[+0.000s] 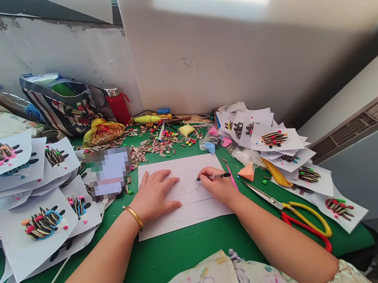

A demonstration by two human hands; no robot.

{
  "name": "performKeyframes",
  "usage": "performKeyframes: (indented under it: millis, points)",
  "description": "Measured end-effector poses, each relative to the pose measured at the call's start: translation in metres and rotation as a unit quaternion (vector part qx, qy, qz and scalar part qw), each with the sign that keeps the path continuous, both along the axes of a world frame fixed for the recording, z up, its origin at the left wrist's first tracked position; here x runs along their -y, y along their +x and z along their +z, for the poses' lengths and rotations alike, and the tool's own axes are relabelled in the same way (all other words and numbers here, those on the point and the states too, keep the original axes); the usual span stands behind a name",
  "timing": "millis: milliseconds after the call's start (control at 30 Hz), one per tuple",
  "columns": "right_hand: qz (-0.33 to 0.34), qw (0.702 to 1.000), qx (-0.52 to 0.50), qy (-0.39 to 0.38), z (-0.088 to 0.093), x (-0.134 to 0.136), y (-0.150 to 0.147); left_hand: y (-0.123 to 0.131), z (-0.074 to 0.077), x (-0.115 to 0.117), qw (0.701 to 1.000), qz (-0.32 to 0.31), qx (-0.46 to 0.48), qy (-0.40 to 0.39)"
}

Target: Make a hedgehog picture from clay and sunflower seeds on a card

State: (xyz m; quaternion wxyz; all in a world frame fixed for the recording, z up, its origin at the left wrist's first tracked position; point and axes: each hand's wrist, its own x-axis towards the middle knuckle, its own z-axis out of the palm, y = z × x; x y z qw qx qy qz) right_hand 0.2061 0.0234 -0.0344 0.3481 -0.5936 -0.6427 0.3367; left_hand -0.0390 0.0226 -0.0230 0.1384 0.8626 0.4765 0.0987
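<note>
White paper [184, 218] lies on the green tabletop in front of me, with a smaller sheet on top that bears a thin outline drawing of a hedgehog [188, 186]. My left hand [156, 193] rests flat on the paper, fingers spread, left of the drawing. A dark pen [222, 175] is gripped in my right hand [218, 186], its tip at the upper right of the hedgehog outline. Beside my right forearm are large scissors [288, 207] with one yellow and one red handle, blades apart.
Stacks of hedgehog pictures made with seeds stand at left [39, 226] and right [276, 138]. Loose sunflower seeds [143, 152] and coloured clay bits cover the back. A blurred phone [110, 172] with a white cable, a red bottle [118, 106] and orange clay [246, 172] are nearby.
</note>
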Motion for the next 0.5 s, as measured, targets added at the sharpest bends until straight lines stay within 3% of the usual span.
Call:
performKeyframes:
  millis: [500]
  points:
    - [-0.002, 1.000, -0.005, 0.003, 0.0010, -0.0012, 0.0015, 0.0000, -0.0012, -0.0002, 1.000, 0.000, -0.001, 0.002]
